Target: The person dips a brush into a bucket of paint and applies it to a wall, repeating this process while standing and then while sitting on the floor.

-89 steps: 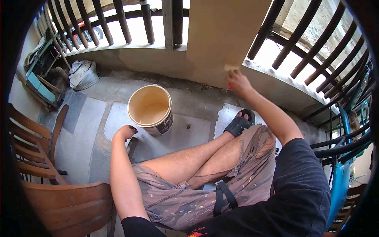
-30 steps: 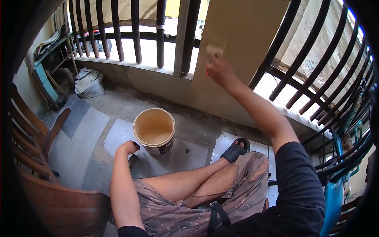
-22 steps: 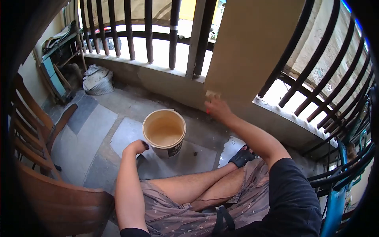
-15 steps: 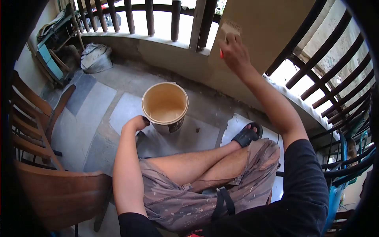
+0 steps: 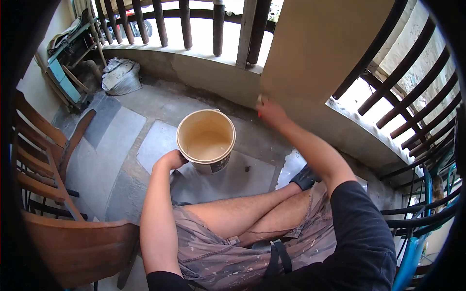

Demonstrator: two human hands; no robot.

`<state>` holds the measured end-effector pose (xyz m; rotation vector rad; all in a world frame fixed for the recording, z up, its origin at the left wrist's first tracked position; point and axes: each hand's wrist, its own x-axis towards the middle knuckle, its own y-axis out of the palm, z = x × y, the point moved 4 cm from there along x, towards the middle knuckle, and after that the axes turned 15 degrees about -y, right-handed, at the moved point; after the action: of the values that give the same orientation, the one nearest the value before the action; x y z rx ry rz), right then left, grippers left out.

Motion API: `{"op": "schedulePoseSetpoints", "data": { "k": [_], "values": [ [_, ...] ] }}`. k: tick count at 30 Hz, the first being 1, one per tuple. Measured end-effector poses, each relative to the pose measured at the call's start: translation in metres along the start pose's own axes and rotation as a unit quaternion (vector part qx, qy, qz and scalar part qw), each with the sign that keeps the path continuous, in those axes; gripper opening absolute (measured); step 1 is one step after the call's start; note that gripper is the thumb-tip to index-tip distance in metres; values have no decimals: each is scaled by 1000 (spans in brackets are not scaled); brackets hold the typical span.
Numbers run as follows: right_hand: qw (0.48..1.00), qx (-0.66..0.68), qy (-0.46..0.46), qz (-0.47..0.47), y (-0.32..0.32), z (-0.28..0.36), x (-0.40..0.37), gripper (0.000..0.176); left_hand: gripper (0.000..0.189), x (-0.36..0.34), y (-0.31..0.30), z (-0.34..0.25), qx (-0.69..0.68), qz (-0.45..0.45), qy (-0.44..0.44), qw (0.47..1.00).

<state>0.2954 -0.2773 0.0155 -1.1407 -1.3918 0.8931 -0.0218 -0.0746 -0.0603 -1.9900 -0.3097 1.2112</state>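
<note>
A cream bucket with a dark label stands on the tiled floor, a pale tan layer visible inside it. My left hand is at the bucket's lower left side, its fingers partly hidden against the bucket wall. Low in front of the tan wall pillar, up and to the right of the bucket, my right hand is closed on a brush with a bit of red on its handle. The brush is small and blurred here.
A wooden chair is at the left, with a whitish sack beyond it. Dark railings stand on the low wall. At the far right is a blue metal frame. My crossed legs are below the bucket.
My right hand has come down and left with the brush, from high on the pillar to near its base. My left hand remains beside the bucket. The view has shifted slightly.
</note>
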Motion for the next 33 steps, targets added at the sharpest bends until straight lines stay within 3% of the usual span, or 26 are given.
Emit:
{"op": "schedulePoseSetpoints", "data": {
  "k": [1, 4, 6, 9, 12, 16, 17, 19, 22, 24, 26, 30, 32, 33],
  "values": [
    [999, -5, 39, 8, -27, -6, 9, 8, 33, 0, 0, -1, -14, -7, 10, 1000],
    [997, -41, 33, -51, -93, -9, 28, 8, 31, -8, -6, 4, -38, 12, -7, 999],
    [972, -146, 4, -182, -150, 11, 35, 7, 31, -16, -12, 6, -72, 13, -36, 997],
    [962, -179, -9, -204, -162, 16, 40, 6, 32, -12, -11, 13, -102, 12, -34, 994],
    [972, -186, 2, -146, -105, 9, 31, 4, 33, -13, -10, 12, -83, 7, -24, 996],
    [985, -159, -60, -43, -3, 16, 0, 8, 33, -3, -5, 16, -74, 8, 5, 997],
    [984, -160, -58, -47, 13, 21, -7, 8, 32, -18, -11, 9, -90, 24, -45, 995],
    [997, -42, -55, 47, 37, 32, -12, 10, 31, -21, -14, 4, -89, 21, -31, 995],
    [999, -3, -26, 26, 26, 32, -12, 10, 29, -21, -14, -2, -71, 10, -32, 997],
    [994, -105, -21, -23, 10, 6, -7, 11, 28, -12, -9, 1, -73, 10, 9, 997],
    [995, -94, 22, -28, -41, -5, 3, 12, 28, -15, -10, -1, -57, 14, 12, 998],
    [982, -139, 8, -127, -118, 12, 12, 12, 29, -19, -10, 4, -82, 21, -45, 995],
    [975, -158, -3, -156, -121, 12, 9, 11, 30, -17, -11, 2, -80, 18, -29, 996],
    [981, -151, 0, -119, -106, 8, 7, 12, 31, -8, -6, 7, -74, 10, -27, 997]
  ]
}}
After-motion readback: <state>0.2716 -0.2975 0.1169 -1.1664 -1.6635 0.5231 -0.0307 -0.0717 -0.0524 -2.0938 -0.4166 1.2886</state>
